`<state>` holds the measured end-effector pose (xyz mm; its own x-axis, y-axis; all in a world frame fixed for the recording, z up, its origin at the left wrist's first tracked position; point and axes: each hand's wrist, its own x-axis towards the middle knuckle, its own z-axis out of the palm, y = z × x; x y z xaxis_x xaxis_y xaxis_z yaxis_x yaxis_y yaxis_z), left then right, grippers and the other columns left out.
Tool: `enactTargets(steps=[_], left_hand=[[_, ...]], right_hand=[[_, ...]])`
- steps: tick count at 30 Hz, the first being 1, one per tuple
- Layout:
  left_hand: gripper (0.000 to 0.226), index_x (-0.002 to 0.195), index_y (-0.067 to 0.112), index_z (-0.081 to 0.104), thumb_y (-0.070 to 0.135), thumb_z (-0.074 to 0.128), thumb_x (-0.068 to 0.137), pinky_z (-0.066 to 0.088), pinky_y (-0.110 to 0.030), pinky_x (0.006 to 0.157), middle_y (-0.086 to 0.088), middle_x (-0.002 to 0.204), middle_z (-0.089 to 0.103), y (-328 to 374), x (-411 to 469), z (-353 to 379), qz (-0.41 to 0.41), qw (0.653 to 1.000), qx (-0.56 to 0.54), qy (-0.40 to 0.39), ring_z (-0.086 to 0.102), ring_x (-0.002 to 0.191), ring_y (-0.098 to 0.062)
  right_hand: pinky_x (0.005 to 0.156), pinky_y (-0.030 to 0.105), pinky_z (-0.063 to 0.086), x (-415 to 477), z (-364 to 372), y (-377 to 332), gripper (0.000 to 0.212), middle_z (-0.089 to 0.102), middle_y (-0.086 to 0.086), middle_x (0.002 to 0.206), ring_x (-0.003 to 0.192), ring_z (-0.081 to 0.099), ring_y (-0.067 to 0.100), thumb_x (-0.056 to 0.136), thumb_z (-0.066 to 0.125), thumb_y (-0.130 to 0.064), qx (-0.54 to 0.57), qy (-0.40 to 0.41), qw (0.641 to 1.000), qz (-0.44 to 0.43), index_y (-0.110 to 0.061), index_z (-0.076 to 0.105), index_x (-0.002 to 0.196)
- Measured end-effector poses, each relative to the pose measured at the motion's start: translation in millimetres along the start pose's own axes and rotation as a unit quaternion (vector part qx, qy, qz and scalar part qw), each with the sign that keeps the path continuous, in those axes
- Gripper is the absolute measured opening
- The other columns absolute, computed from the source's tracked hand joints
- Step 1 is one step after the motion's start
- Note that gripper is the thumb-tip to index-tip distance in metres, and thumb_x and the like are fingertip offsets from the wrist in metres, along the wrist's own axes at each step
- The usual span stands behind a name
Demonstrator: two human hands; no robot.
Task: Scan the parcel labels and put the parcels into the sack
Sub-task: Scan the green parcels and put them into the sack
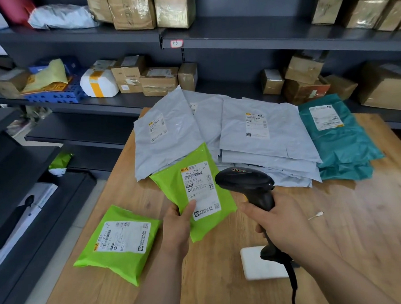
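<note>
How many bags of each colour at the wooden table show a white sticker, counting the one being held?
Lime-green plastic bags: 2, one held in the left hand
Grey plastic bags: 3, one sticker half hidden
Teal plastic bag: 1
Total: 6

Both forearms show bare; the left hand and right hand are bare too.

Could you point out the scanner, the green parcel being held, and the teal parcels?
scanner (243, 179), head view, on its black head.
held green parcel (198, 187), head view, on its white label.
teal parcels (342, 143), head view, on the top one's wrapper.
</note>
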<state>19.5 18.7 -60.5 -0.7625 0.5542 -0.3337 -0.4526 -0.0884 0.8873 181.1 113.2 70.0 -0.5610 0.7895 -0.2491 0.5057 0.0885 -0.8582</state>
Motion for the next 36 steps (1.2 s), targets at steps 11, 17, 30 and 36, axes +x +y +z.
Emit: enactTargets(steps=[11, 17, 30, 36], left_hand=[[0.027, 0.119, 0.013, 0.06, 0.01, 0.061, 0.091, 0.058, -0.03, 0.076, -0.002, 0.109, 0.072, 1.3, 1.0, 20.7, -0.009, 0.999, 0.029, -0.037, 0.071, 0.096, -0.017], [0.026, 0.117, 0.016, 0.061, 0.012, 0.062, 0.091, 0.057, -0.023, 0.071, 0.0, 0.107, 0.072, -8.2, -5.4, 76.6, -0.004, 0.992, 0.081, -0.099, 0.071, 0.092, -0.012], [0.019, 0.109, 0.018, 0.063, 0.012, 0.063, 0.09, 0.057, -0.043, 0.084, -0.005, 0.108, 0.072, -68.2, -89.6, 238.1, -0.027, 0.968, 0.14, -0.206, 0.071, 0.094, -0.021], [0.019, 0.107, 0.019, 0.063, 0.017, 0.067, 0.089, 0.059, -0.027, 0.071, -0.003, 0.103, 0.072, -110.9, -133.4, 333.7, -0.028, 0.957, 0.168, -0.234, 0.072, 0.082, -0.009]], right_hand=[[0.042, 0.019, 0.04, -6.1, -35.9, 0.1, 0.025, 0.054, 0.005, 0.056, 0.037, 0.048, 0.001, 0.083, 0.071, -0.027, 0.021, 0.064, 0.997, 0.029, -0.009, 0.058, 0.074], [0.045, 0.024, 0.042, -15.9, -93.6, 23.1, 0.025, 0.056, 0.012, 0.059, 0.039, 0.049, 0.007, 0.085, 0.071, -0.021, 0.022, 0.154, 0.987, 0.049, 0.002, 0.061, 0.083], [0.05, 0.028, 0.048, -74.1, -278.0, 108.9, 0.02, 0.066, 0.01, 0.067, 0.052, 0.059, 0.015, 0.085, 0.069, -0.035, 0.004, 0.302, 0.951, 0.071, -0.019, 0.058, 0.081], [0.057, 0.036, 0.052, -95.5, -373.1, 170.9, 0.023, 0.064, 0.012, 0.067, 0.055, 0.059, 0.021, 0.085, 0.07, -0.033, 0.068, 0.342, 0.933, 0.086, -0.012, 0.06, 0.082]])
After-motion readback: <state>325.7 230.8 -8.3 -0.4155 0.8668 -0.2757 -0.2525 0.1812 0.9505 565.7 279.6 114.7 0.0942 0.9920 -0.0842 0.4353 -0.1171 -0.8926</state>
